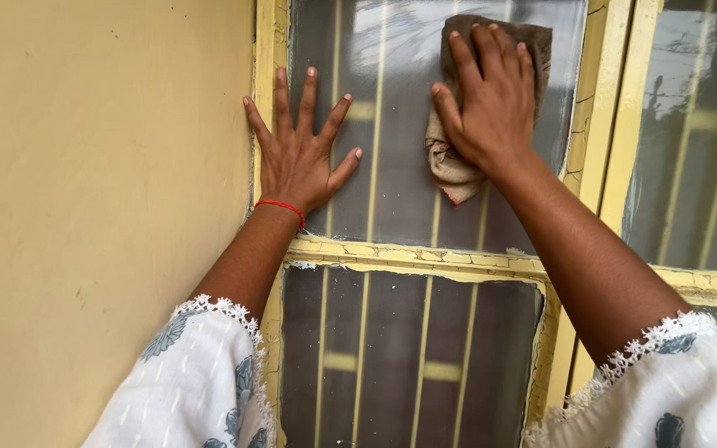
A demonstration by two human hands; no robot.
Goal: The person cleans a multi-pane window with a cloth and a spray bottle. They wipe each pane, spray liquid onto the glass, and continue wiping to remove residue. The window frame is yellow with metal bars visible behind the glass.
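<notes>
The window [392, 207] has a cracked yellow frame [425, 259] beside a plain wall [101, 207]. Wiping it well likely calls for steady, even pressure on the glass. The left hand [296, 158] lies spread and empty at the pane's left edge; the right hand [491, 95] presses a brown cloth [450, 162] flat against the upper pane, to the right.

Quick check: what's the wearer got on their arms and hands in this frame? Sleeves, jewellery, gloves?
No gloves: both hands are bare. The left hand has a thin red thread bracelet at the wrist. The right hand wears nothing visible. Both arms have loose white sleeves with a blue-grey floral print and white lace trim at the cuffs, ending around the elbows.
</notes>
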